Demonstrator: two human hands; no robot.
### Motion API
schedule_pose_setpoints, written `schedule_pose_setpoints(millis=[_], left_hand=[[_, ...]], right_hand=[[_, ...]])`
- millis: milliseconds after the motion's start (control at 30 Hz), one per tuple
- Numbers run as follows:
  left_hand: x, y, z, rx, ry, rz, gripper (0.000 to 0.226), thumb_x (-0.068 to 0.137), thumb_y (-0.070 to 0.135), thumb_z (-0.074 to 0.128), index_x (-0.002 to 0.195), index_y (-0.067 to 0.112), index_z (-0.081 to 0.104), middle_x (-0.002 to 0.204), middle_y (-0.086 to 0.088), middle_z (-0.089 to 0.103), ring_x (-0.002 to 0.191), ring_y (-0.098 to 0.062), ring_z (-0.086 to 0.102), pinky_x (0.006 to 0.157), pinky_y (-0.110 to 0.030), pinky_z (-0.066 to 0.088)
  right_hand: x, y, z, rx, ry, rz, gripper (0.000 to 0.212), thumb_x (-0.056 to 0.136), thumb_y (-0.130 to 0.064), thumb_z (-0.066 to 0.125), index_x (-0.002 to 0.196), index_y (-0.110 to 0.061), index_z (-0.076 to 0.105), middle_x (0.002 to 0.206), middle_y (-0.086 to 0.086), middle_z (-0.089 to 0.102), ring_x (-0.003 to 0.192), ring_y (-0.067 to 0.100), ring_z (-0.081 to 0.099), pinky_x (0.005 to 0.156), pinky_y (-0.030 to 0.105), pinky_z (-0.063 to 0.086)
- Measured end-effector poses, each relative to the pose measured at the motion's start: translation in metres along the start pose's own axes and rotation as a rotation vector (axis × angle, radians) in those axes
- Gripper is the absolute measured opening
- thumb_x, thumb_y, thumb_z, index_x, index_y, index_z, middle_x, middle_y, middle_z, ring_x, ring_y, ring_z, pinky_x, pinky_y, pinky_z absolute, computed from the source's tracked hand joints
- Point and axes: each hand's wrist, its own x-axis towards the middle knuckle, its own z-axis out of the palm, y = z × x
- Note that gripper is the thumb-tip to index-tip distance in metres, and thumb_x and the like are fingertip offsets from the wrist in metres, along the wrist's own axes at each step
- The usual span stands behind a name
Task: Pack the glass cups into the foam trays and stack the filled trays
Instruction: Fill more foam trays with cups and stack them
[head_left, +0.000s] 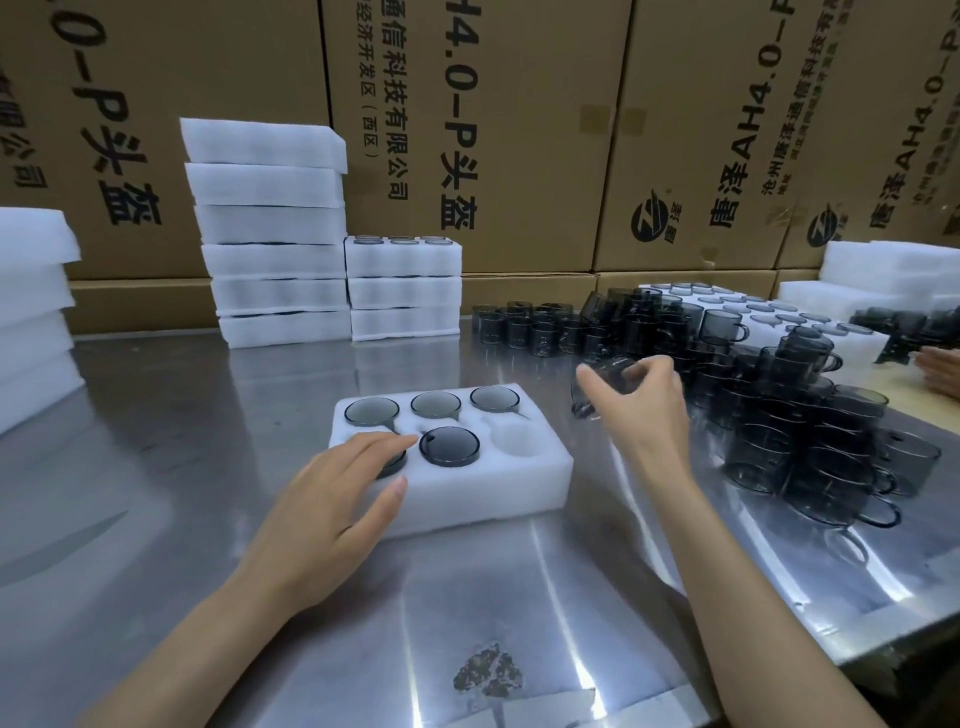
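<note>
On the steel table, nearest the front edge, the left hand lies flat with straight fingers across the near left corner of a white foam tray, covering the cup seated in the near left pocket. The tray has six pockets: three smoky glass cups fill the far row, a fourth cup sits in the near middle pocket, and the near right pocket has no cup in it. Just right of the tray, above the table, the right hand pinches a dark glass cup between curled fingers and thumb; the cup is blurred. Beyond and to the right, a pile of loose dark cups with handles spreads toward the right edge. Farther back, near the far edge, stand two stacks of foam trays, a tall one and a shorter one touching it. More foam is stacked at the left edge. Another person's hand shows at the far right. Cardboard boxes form the wall behind.
</note>
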Motion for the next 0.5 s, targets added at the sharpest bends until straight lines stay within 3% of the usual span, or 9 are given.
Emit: schedule_pose_setpoints(millis=[133,200,267,400,500], left_hand=[[0.001,0.0,0.0,0.001,-0.001,0.004,0.051,0.09,0.05,0.029,0.129,0.027,0.053,0.124,0.022,0.052,0.111,0.002,0.048,0.093,-0.007,0.026],[0.001,-0.001,0.0,0.004,0.0,0.004,0.05,0.09,0.05,0.03,0.129,0.028,0.053,0.124,0.023,0.051,0.11,0.003,0.048,0.093,-0.006,0.026],[0.001,-0.001,0.001,0.004,0.0,-0.003,0.05,0.09,0.05,0.029,0.129,0.03,0.052,0.124,0.025,0.05,0.111,0.005,0.047,0.094,-0.007,0.026],[0.001,-0.001,0.002,0.009,0.005,-0.006,0.049,0.09,0.051,0.029,0.129,0.031,0.051,0.123,0.026,0.049,0.111,0.005,0.047,0.093,-0.012,0.029],[0.001,0.0,0.002,0.011,0.012,-0.005,0.05,0.09,0.051,0.029,0.129,0.031,0.052,0.124,0.026,0.05,0.112,0.006,0.046,0.095,-0.015,0.031]], right_hand=[[-0.019,-0.016,0.005,0.324,-0.126,-0.154,0.036,0.081,-0.043,0.067,0.101,-0.025,0.043,0.091,-0.015,0.052,0.088,0.005,0.053,0.067,0.021,0.038],[-0.028,-0.021,0.01,0.32,-0.213,-0.26,0.025,0.083,-0.039,0.066,0.099,-0.034,0.047,0.091,-0.015,0.055,0.087,-0.003,0.053,0.07,0.021,0.04],[-0.033,-0.023,0.016,0.279,-0.262,-0.321,0.016,0.083,-0.044,0.064,0.089,-0.036,0.052,0.092,-0.011,0.059,0.087,0.0,0.054,0.072,0.027,0.043],[-0.035,-0.019,0.026,0.116,-0.413,-0.309,0.031,0.077,-0.064,0.058,0.087,-0.035,0.054,0.098,-0.013,0.056,0.092,-0.007,0.051,0.073,0.022,0.039],[-0.028,-0.022,0.017,0.234,-0.672,-0.243,0.038,0.073,-0.062,0.058,0.103,-0.04,0.054,0.114,-0.01,0.051,0.091,-0.014,0.048,0.072,0.017,0.034]])
